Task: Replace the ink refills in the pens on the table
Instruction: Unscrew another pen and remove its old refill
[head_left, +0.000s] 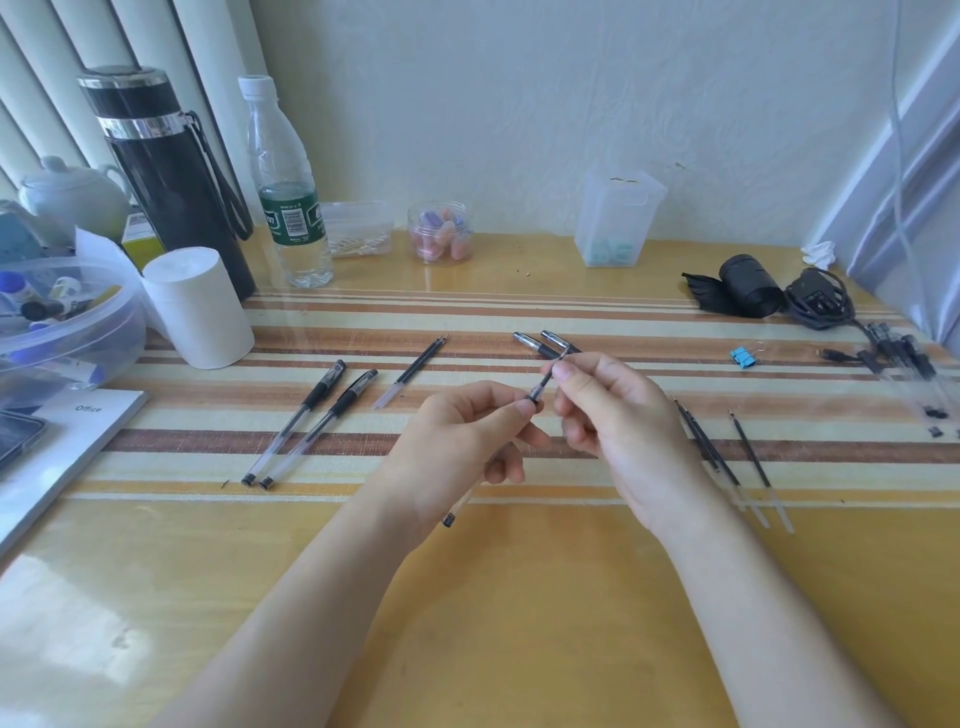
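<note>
The pen (539, 388) is being held up over the middle of the table (519, 597), between both hands. The left hand (457, 441) is gripping its barrel. The right hand (613, 415) is pinching the thin front end. I cannot tell if that end is going on or coming off, so this pen is looking half done. Two pen caps (540, 344) are lying just behind the hands. Two capped pens (311, 415) are lying side by side at the left, with loose refills (415, 371) near them. More refills (711, 452) are lying at the right. A bunch of pens (904, 358) is waiting far right, so I am guessing much work is left.
</note>
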